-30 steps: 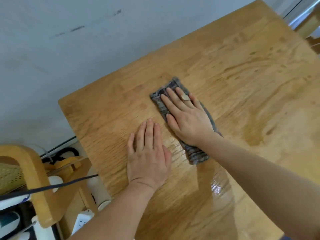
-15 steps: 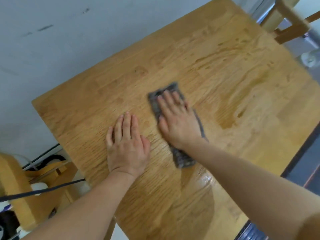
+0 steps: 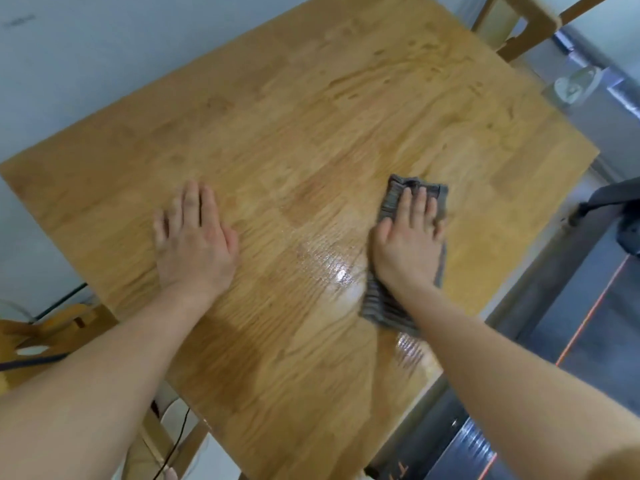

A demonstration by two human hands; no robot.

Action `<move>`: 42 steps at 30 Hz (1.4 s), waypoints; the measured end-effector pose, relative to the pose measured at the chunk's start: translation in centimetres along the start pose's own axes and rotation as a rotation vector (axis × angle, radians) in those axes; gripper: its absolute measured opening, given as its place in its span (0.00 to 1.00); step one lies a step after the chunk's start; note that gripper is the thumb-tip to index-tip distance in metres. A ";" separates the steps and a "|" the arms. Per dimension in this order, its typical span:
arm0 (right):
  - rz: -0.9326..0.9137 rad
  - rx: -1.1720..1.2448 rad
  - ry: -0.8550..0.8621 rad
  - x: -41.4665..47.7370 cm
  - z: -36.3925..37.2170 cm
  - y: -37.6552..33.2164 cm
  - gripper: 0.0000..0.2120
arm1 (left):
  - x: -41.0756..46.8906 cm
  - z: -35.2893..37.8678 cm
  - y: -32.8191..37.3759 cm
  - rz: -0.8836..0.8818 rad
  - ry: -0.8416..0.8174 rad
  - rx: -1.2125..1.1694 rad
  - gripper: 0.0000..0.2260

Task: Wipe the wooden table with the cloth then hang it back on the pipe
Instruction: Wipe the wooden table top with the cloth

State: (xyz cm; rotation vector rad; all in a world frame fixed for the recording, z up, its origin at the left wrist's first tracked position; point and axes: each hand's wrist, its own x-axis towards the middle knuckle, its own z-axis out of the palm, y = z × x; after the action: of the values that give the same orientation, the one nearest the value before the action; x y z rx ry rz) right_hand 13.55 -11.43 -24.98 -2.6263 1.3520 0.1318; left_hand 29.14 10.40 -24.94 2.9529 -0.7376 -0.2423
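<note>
On the right half of the light wooden bench (image 3: 311,116), the right hand (image 3: 408,244) presses flat, fingers straight, onto a folded grey ribbed cloth (image 3: 388,306); the left hand (image 3: 195,244) rests flat and spread on bare wood, well apart, shiny wet streak between them.
</note>
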 end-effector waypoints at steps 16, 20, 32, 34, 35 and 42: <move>0.057 0.109 0.074 4.2 -1.4 10.4 0.29 | -7.7 3.3 14.2 0.138 0.010 -0.008 0.29; -0.239 0.134 0.063 -1.6 0.8 4.1 0.28 | -7.5 3.1 14.3 0.122 0.030 -0.006 0.29; 0.019 0.088 0.087 5.3 -1.4 10.7 0.29 | -7.5 3.0 14.2 0.126 0.040 0.020 0.28; -0.020 0.140 0.090 2.8 -0.3 5.8 0.30 | -7.5 3.0 14.2 0.121 0.039 0.006 0.28; -0.153 0.158 0.074 1.3 0.2 3.3 0.29 | -7.5 3.0 14.2 0.121 0.043 -0.004 0.28; -0.739 0.058 0.028 2.9 -0.4 3.8 0.25 | -7.6 3.2 14.1 0.122 0.046 -0.020 0.28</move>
State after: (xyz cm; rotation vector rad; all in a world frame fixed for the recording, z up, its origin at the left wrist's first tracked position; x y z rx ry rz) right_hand 12.16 -15.95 -25.56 -2.8815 0.3141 -0.0499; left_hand 15.52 1.43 -25.34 2.8707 -0.8995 -0.1716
